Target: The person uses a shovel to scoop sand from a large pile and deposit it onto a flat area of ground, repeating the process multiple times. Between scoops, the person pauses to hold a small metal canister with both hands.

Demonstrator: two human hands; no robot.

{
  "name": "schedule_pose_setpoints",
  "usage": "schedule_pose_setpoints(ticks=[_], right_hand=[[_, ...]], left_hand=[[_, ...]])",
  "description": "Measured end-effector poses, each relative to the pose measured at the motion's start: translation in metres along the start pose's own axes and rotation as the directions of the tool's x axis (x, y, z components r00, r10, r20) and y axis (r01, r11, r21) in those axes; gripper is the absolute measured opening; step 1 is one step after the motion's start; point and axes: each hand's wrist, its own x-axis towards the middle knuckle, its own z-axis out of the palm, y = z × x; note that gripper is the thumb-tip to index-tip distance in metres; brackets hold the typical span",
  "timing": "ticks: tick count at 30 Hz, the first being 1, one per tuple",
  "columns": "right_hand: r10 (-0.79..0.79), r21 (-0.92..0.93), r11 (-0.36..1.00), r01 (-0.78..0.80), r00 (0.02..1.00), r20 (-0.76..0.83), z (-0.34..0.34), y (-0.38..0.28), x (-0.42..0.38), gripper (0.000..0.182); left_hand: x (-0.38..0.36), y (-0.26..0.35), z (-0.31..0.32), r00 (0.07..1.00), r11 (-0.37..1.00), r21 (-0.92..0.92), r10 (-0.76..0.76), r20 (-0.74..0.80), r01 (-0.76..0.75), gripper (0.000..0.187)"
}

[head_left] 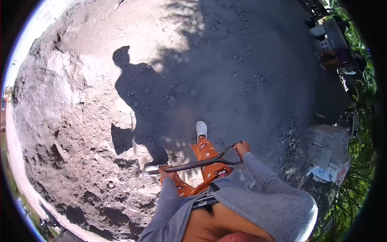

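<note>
A shovel [197,163] lies slantwise across the front of my legs, its dark shaft running from lower left to a D-shaped handle. My right hand [242,148] is closed around that handle's grip. Further down the shaft, my left hand [167,174] wraps around it near my left knee. The lower end points at the rough dirt on the left; its blade cannot be made out clearly. One white clog [201,129] is stepped forward on shaded ground. Orange patterned trousers [209,168] show behind the shaft.
A bank of broken, lumpy dirt [72,133] rises on the left. Stacked grey blocks [327,147] stand at the right, near green plants [358,161]. Another person [342,58] is at the upper right beside pale objects. Small stones dot the shaded ground.
</note>
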Motion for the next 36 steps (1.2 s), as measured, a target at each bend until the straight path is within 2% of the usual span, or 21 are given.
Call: schedule_pose_setpoints(ticks=[2,4,6,8,9,10,11,13,15,18,20,24,26,27,28,30,32,33,34,35,36], right_hand=[[-0.072,0.029,0.997,0.071,0.997,0.039,-0.044,-0.036,0.027,0.008],[-0.176,-0.009,0.984,0.176,0.984,-0.007,-0.095,-0.071,0.05,0.01],[-0.251,0.041,0.966,0.254,0.966,-0.063,-0.149,-0.093,0.071,0.012],[-0.183,0.043,0.981,0.187,0.98,-0.08,-0.204,-0.107,0.091,0.013],[-0.134,0.102,0.985,0.138,0.99,-0.042,-0.233,-0.112,0.096,0.015],[-0.089,0.157,0.984,0.088,0.996,0.001,-0.259,-0.116,0.1,0.018],[-0.072,0.197,0.978,0.073,0.997,-0.012,-0.281,-0.115,0.106,0.017],[-0.033,0.288,0.956,0.052,0.997,-0.073,-0.322,-0.116,0.107,0.016],[0.005,0.346,0.937,0.04,0.992,-0.127,-0.358,-0.118,0.117,0.015],[0.057,0.426,0.905,0.001,0.991,-0.124,-0.39,-0.107,0.157,0.015],[0.18,0.56,0.825,-0.076,0.975,-0.133,-0.409,-0.098,0.193,0.016],[0.215,0.694,0.716,-0.077,0.97,-0.114,-0.445,-0.107,0.253,0.015],[0.218,0.736,0.675,0.05,0.94,-0.263,-0.497,-0.144,0.264,0.008],[0.224,0.772,0.635,0.036,0.947,-0.229,-0.513,-0.145,0.291,0.007],[0.24,0.81,0.587,-0.005,0.956,-0.168,-0.511,-0.129,0.312,0.006],[0.326,0.849,0.512,-0.132,0.944,-0.05,-0.509,-0.09,0.338,0.014],[0.174,0.703,0.703,-0.109,0.985,-0.021,-0.493,-0.047,0.35,0.015],[-0.035,0.552,0.833,-0.033,0.993,0.111,-0.485,-0.019,0.36,0.017],[-0.216,0.398,0.912,0.098,0.941,0.263,-0.482,0.003,0.379,0.02],[-0.22,0.428,0.898,0.099,0.945,0.241,-0.483,0.016,0.41,0.02],[-0.051,0.407,0.886,-0.224,0.824,0.564,-0.474,0.02,0.445,0.024]], left_hand=[[-0.047,-0.029,0.083,0.993,0.997,0.063,-0.033,-0.113,0.04,0.045],[-0.073,-0.066,0.156,0.985,0.99,0.142,0.043,-0.166,-0.02,0.048],[-0.072,-0.102,0.203,0.996,0.987,0.163,0.021,-0.082,-0.007,0.052],[-0.069,-0.134,0.245,0.996,0.965,0.248,-0.09,0.003,0.087,0.055],[-0.072,-0.153,0.269,0.997,0.955,0.284,-0.081,-0.013,0.081,0.055],[-0.081,-0.172,0.291,0.993,0.922,0.37,-0.115,-0.017,0.113,0.056],[-0.076,-0.185,0.31,0.99,0.862,0.499,-0.132,0.058,0.086,0.059],[-0.083,-0.222,0.358,0.972,0.924,0.305,-0.229,-0.046,0.232,0.06],[-0.129,-0.268,0.408,0.971,0.88,0.427,-0.238,0.015,0.209,0.063],[-0.13,-0.322,0.469,0.965,0.861,0.454,-0.263,0.01,0.23,0.066],[-0.116,-0.36,0.509,0.933,0.789,0.538,-0.359,0.009,0.298,0.066],[-0.122,-0.45,0.597,0.945,0.63,0.735,-0.325,-0.043,0.251,0.061],[-0.077,-0.512,0.653,0.898,0.639,0.744,-0.422,0.127,0.195,0.054],[-0.058,-0.541,0.687,0.808,0.601,0.798,-0.486,0.334,0.031,0.05],[-0.037,-0.549,0.704,0.823,0.595,0.803,-0.464,0.328,0.015,0.05],[-0.009,-0.587,0.726,0.891,0.49,0.829,-0.453,-0.023,0.27,0.048],[-0.067,-0.62,0.754,0.912,0.393,0.9,-0.41,-0.01,0.187,0.044],[-0.083,-0.639,0.771,0.913,0.328,0.933,-0.407,0.001,0.145,0.042],[-0.093,-0.662,0.789,0.907,0.258,0.961,-0.422,0.021,0.098,0.04],[-0.101,-0.685,0.806,0.894,0.187,0.982,-0.445,0.054,0.034,0.039],[-0.106,-0.709,0.824,0.883,0.111,0.993,-0.461,0.09,-0.043,0.037]])
